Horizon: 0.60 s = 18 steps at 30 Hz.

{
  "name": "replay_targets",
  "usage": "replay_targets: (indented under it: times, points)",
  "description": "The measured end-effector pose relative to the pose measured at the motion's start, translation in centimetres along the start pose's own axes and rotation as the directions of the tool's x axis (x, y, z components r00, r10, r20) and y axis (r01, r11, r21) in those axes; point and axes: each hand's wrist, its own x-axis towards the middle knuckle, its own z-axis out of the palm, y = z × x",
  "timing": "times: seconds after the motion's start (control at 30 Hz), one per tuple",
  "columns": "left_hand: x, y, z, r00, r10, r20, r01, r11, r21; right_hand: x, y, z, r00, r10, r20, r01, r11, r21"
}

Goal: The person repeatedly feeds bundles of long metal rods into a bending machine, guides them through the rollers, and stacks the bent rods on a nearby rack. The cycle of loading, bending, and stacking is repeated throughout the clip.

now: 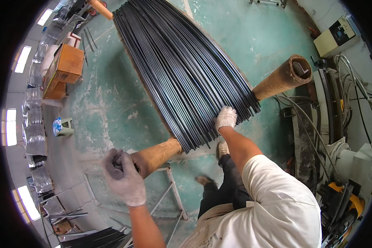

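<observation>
Long black strips (179, 74), laid side by side on a rack, stretch away from me. My right hand (226, 117), in a pale knit glove, rests on their near ends; its curled fingers touch the strips, but a grip cannot be made out. Off to the left, my gloved left hand (124, 176) is raised with bent fingers, its palm side darkened, near the end of a brown cardboard tube (156, 153). Whether anything lies within those fingers is unclear. Another cardboard tube (282, 77) stands at the strips' right edge.
Below the left tube is a metal frame (175, 193). More dark strips (94, 238) lie at the lower left. A green stool (66, 127) and cardboard boxes (69, 63) stand on the left. Machinery with cables (310, 124) lines the right side.
</observation>
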Motion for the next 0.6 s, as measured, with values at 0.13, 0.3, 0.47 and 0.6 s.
replay_targets:
  times: [0.13,0.3,0.47,0.6]
  points:
    - [-0.6,-1.2,1.9,0.988,0.142,-0.06,-0.137,0.987,0.085,-0.1,0.5,0.7,0.981,-0.095,0.166,0.089,0.995,0.045]
    - [-1.6,-0.7,1.4,0.988,0.152,-0.024,-0.142,0.961,0.235,0.0,1.2,-0.6,0.969,-0.227,0.098,0.232,0.972,-0.04]
    - [-1.8,-0.6,2.0,0.969,0.244,-0.032,-0.22,0.918,0.331,0.7,0.0,0.0,0.998,-0.063,0.03,0.063,0.998,-0.003]
    - [-1.2,-0.9,2.4,0.973,0.224,-0.063,-0.197,0.936,0.292,2.0,0.6,-0.5,0.995,-0.085,0.062,0.083,0.996,0.027]
